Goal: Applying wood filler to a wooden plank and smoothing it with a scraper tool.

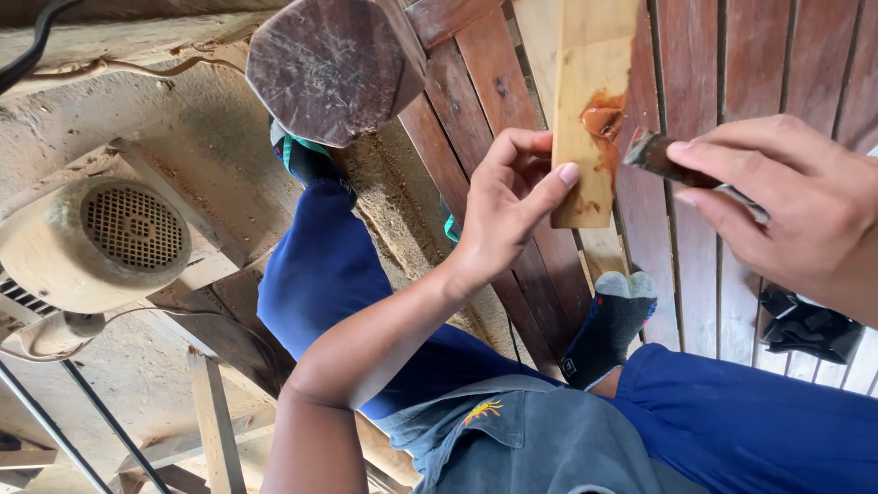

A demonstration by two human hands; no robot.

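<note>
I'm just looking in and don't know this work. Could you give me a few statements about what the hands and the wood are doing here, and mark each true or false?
1. The left hand grips a pale wooden strip by its lower end. True.
2. The right hand is empty. False: it holds a brush with its tip at the strip.
3. An orange-brown wet patch lies on the strip. True.
4. The person wears red trousers. False: the trousers are blue.
5. A round vented machine housing sits beside the person's leg. True.
</note>
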